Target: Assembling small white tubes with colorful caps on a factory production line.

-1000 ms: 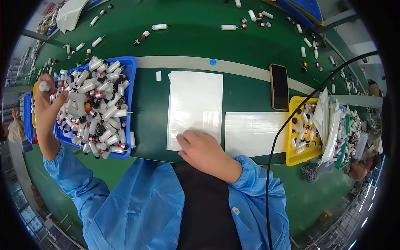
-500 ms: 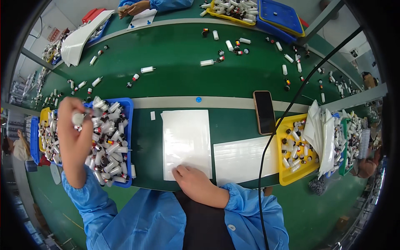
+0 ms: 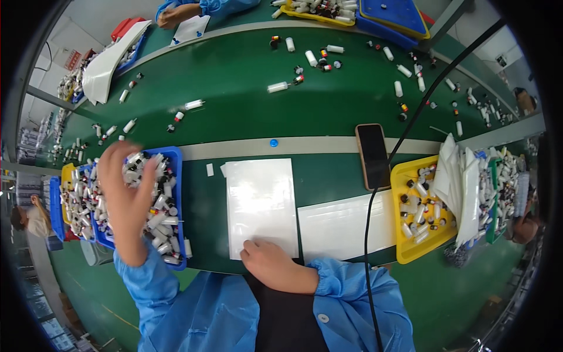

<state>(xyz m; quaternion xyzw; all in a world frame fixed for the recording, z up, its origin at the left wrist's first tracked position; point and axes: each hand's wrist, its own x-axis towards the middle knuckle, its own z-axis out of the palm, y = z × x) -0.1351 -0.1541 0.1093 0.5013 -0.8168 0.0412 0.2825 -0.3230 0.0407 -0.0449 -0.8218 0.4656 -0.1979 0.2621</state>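
Observation:
My left hand [image 3: 126,193] is above a blue tray [image 3: 177,170] heaped with small white translucent cylinders [image 3: 157,220], some with dark or red ends. Its thumb and fingers are spread apart, somewhat blurred, and no part shows between them. My right hand [image 3: 270,264] rests on the lower edge of a glossy white sheet [image 3: 261,202] lying in front of me. Its fingers are curled in, and whatever lies beneath them is hidden.
A second white sheet [image 3: 346,226], a phone [image 3: 373,155] and a yellow tray [image 3: 428,253] of similar parts lie to the right. A black cable [image 3: 368,234] hangs across the view. Loose cylinders dot the green belt beyond, where another person's hand [image 3: 176,14] shows.
My left hand has opened; a whitish piece seen at its fingers before no longer shows there. It has shifted slightly right. My right hand stays on the sheet, and the view has tilted a little.

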